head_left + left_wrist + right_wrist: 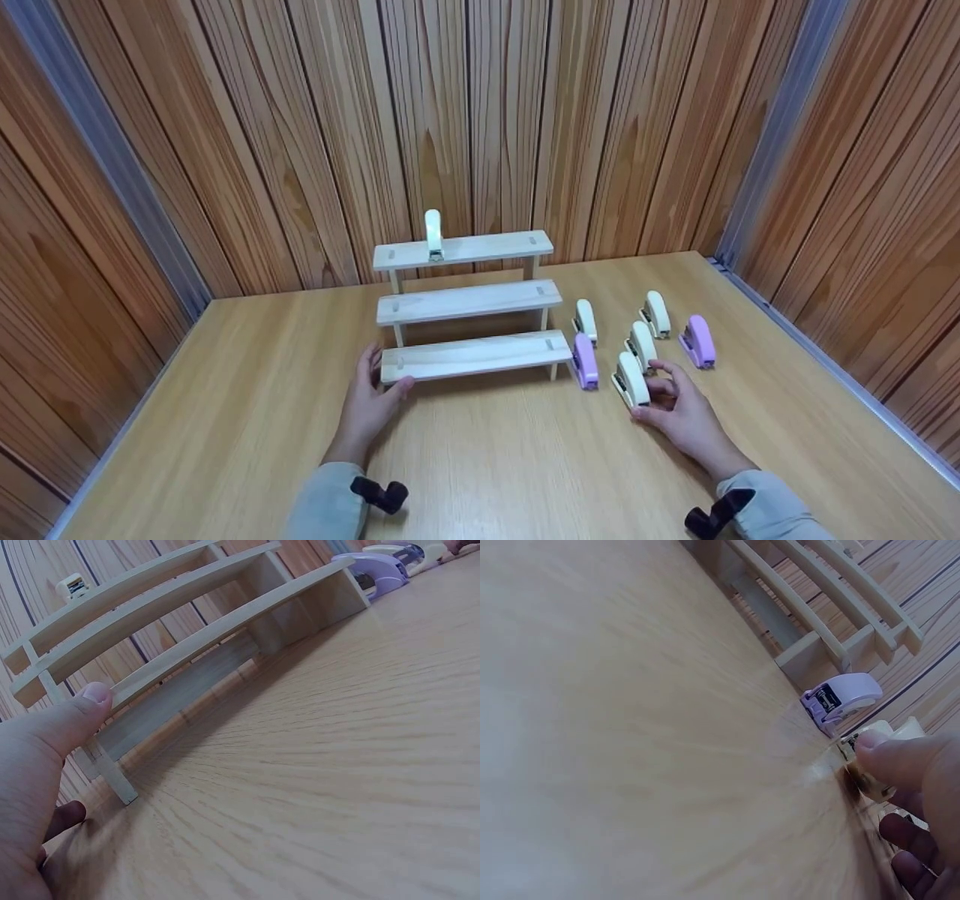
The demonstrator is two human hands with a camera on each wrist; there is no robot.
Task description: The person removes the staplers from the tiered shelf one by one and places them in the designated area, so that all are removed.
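A three-tier wooden shelf stand is in the middle of the table. My left hand grips the left end of its lowest tier, thumb at the front edge; the other fingers are partly hidden. One cream stapler stands on the top tier, left of its middle. To the right of the stand, my right hand pinches the nearest cream stapler between thumb and fingers. That stapler is at table level; the right wrist view shows the thumb over its side.
Just behind the held stapler is another cream stapler, with a further one beyond. A purple stapler stands at far right. Beside the stand's right end are a purple stapler and a cream stapler. Wood-panelled walls enclose the table.
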